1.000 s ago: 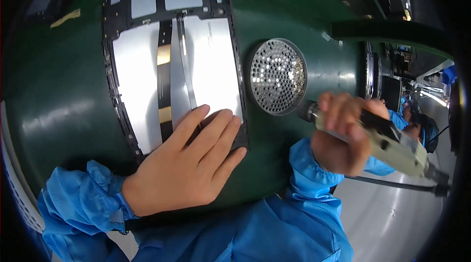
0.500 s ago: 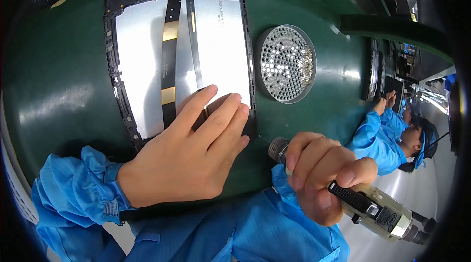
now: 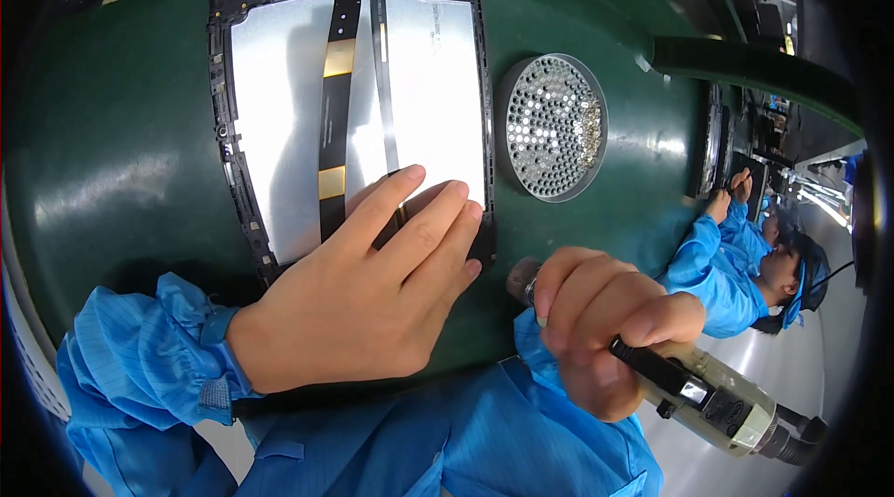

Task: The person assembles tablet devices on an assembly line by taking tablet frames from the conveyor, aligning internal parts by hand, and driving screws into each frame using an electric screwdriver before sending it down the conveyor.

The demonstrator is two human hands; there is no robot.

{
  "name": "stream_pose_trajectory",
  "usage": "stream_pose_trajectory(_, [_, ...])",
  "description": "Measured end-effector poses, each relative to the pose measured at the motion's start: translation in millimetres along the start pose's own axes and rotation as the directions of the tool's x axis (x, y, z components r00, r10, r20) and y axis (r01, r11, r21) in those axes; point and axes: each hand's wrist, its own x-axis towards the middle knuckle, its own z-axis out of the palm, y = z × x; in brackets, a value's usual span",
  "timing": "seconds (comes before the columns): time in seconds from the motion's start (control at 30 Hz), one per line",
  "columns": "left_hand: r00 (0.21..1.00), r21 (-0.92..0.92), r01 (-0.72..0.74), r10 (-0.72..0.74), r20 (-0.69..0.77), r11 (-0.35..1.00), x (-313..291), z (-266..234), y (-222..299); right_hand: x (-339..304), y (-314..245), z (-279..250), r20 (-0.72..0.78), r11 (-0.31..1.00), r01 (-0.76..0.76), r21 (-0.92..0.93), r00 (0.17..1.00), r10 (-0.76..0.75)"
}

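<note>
My left hand rests on the lower part of an opened tablet chassis, its fingers stretched out over the silver metal plate. A black ribbon cable with gold patches runs down the middle of the plate, and a thinner flex strip lies beside it. Both disappear under my left hand at their lower ends. My right hand is wrapped round a beige electric screwdriver with a black lever. Its knurled metal nose points left toward the chassis; the bit's tip is too blurred to make out.
A round dish with a perforated plate and many small screws stands right of the chassis on the green table. A dark green bar crosses at the right. Beyond it a co-worker in a blue smock works at the table.
The chassis, dish and tabletop sit slightly further right in the picture. My right hand and the screwdriver have shifted a little to the left. My left hand stays on the chassis.
</note>
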Motion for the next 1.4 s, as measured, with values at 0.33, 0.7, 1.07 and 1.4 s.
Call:
stream_pose_trajectory(0.33, [1.0, -0.018, 0.011, -0.011, 0.012, 1.0, -1, -4, 1, 2, 6, 4, 0.089, 0.994, 0.044, -0.104, 0.995, -0.034])
stream_pose_trajectory(0.7, [0.999, 0.02, -0.026, 0.025, 0.047, 0.999, -1, -6, -1, 28, 20, -37, -0.306, 0.996, 0.062, -0.066, 0.949, -0.079])
stream_pose_trajectory(1.07, [0.999, -0.001, -0.007, 0.007, 0.052, 1.0, 0, -8, -2, 28, 34, -40, -0.275, 0.995, 0.07, -0.067, 0.958, -0.086])
stream_pose_trajectory(1.4, [0.998, 0.044, -0.032, 0.03, 0.051, 0.999, -2, -5, -2, 27, 35, -43, -0.262, 0.993, 0.09, -0.078, 0.959, -0.107])
